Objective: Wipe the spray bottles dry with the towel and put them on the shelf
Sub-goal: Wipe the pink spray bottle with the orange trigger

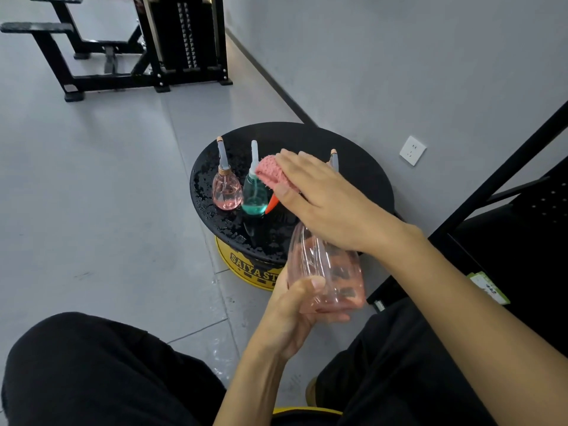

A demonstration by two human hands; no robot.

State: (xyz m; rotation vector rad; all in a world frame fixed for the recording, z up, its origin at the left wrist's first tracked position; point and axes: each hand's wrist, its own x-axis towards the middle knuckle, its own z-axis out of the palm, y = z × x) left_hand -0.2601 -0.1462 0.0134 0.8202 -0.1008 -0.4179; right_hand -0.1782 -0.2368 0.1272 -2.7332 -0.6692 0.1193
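Note:
My left hand (pixel 296 305) grips the base of a large clear pink spray bottle (pixel 329 272), held tilted over my lap. Its orange trigger (pixel 272 204) pokes out below my right hand (pixel 319 198), which holds a pink towel (pixel 270 173) wrapped round the bottle's spray head. A small pink bottle (pixel 226 192) and a teal bottle (pixel 254 195) stand upright on the wet black round stool top (pixel 353 167). A third bottle's nozzle tip (pixel 334 158) shows behind my right hand.
The stool has a yellow base (pixel 246 269) with lettering and stands by the grey wall with a socket (pixel 412 150). A black metal shelf frame (pixel 507 192) rises at the right. Black gym equipment (pixel 138 56) stands at the far left on the grey tile floor.

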